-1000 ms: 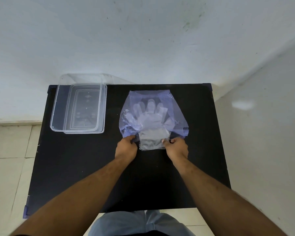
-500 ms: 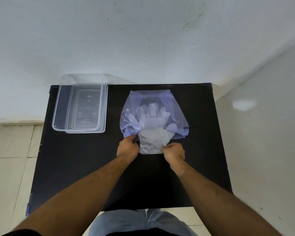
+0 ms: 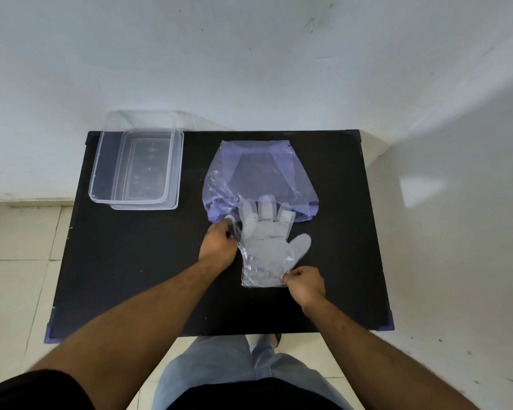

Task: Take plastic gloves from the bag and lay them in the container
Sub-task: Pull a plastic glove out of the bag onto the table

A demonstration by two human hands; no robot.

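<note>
Because everything here is thin film, handling looks like a matter of lightness and slip rather than weight. Largest is one black table (image 3: 125, 261), filling the middle of the frame. On its upper left stands one clear container (image 3: 137, 168), rigid-looking and with nothing in it yet, with what may be its lid beneath or beside it. Upper centre lies one violet bag (image 3: 258, 176), limp and crinkled, its mouth turned toward the lower edge of the frame. Half out of that mouth lie the plastic gloves (image 3: 265, 247): the fingertips are inside the bag, the thumb and cuff on bare table at centre. Whether this is one glove or a stack I cannot tell. I judge them featherlight, soft, clingy and easily torn, so the cuff edge is the place to grip, with the bag pinned down. The left hand (image 3: 218, 244) pinches the bag's mouth at its left corner, fingers together; the right hand (image 3: 304, 284) has fingertips clamped on the cuff's lower right corner.
</note>
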